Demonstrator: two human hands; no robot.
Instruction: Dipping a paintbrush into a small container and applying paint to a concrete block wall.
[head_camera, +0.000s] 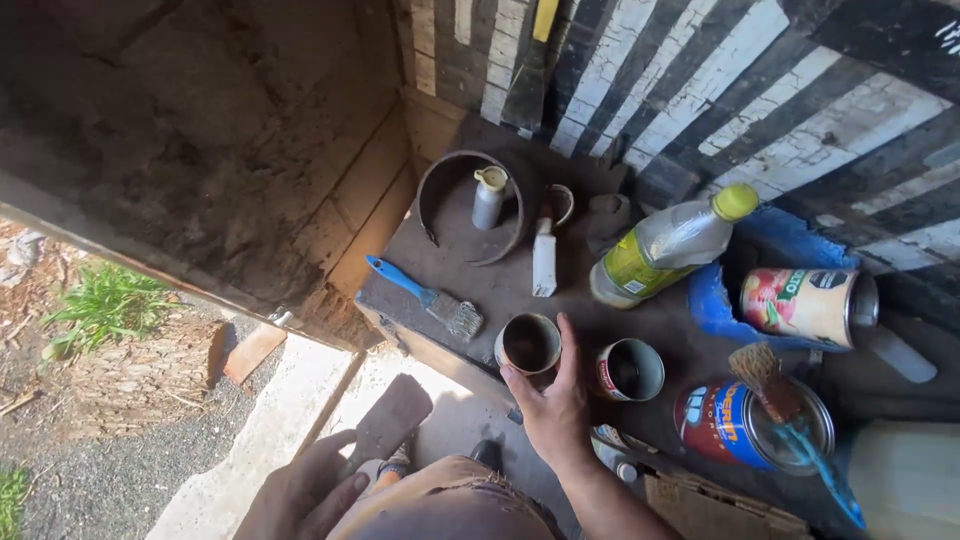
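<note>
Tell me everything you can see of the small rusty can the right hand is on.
The small rusty can is a short, open-topped metal cylinder, brown with rust, its inside dark. It stands upright at the front edge of the dusty wooden shelf, between the blue-handled brush and a grey open can. The right hand wraps it from the near side, thumb on the left wall, fingers on the right.

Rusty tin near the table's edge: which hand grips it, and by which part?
The right hand grips the rusty tin by its side wall, just below the rim.
</note>
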